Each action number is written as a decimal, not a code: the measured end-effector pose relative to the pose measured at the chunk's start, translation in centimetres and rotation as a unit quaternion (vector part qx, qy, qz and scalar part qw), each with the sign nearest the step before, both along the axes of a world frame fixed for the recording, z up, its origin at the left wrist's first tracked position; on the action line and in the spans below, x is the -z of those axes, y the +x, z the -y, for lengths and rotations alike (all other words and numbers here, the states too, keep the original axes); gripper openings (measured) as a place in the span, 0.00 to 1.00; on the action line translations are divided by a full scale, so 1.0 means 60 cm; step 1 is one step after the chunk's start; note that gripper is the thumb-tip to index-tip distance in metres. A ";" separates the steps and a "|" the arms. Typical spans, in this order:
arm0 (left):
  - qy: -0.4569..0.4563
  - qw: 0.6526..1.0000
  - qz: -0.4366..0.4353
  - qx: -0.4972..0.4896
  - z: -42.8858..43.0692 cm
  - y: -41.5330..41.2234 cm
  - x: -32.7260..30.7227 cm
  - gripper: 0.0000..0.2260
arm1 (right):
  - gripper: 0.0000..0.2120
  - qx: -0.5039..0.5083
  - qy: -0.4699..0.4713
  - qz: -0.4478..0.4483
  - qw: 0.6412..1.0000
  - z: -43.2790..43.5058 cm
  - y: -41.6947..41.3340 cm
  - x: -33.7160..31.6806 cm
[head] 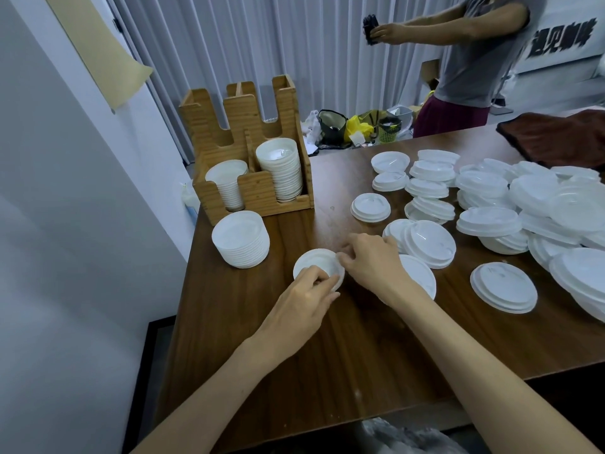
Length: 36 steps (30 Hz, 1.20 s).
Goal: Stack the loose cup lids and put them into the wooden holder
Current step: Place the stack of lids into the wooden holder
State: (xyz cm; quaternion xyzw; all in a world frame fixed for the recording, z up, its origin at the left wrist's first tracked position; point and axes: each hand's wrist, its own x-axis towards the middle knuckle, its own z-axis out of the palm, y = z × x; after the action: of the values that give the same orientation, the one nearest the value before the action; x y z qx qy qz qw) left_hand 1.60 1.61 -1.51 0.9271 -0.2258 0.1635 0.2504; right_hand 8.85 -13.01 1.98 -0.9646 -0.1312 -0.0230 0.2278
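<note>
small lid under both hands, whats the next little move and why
Probably lift the small lid onto the stack just left of it: the left hand and right hand pinch its rim, and that stack looks the same size.

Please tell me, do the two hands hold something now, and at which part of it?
Both hold one small white lid. The left hand grips its near rim, and the right hand pinches its right rim.

One wooden holder (252, 191), two lid stacks (227, 185) (280, 168) inside, a third stack (240, 239) beside it, one small lid (316, 262) under my fingers (322, 279), loose lids (504, 286) beyond counting.
</note>
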 end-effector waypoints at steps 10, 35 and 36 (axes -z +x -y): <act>0.112 0.989 -0.084 -0.037 -0.036 0.010 0.002 0.25 | 0.10 -0.034 -0.032 0.009 0.999 -0.010 0.012 0.010; -0.041 0.993 -0.107 0.015 0.037 0.053 -0.030 0.22 | 0.49 -0.093 0.023 -0.005 0.995 0.134 -0.044 -0.019; -0.078 0.991 -0.105 0.007 0.043 0.051 -0.036 0.19 | 0.50 -0.095 0.040 0.012 0.995 0.128 -0.044 -0.019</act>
State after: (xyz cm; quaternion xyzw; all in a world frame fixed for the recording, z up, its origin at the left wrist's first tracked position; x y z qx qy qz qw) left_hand 4.65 -0.99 0.63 0.9155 -0.1909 0.0804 0.3450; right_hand 6.20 -20.68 3.11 -0.9374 -0.2240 -0.0178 0.2662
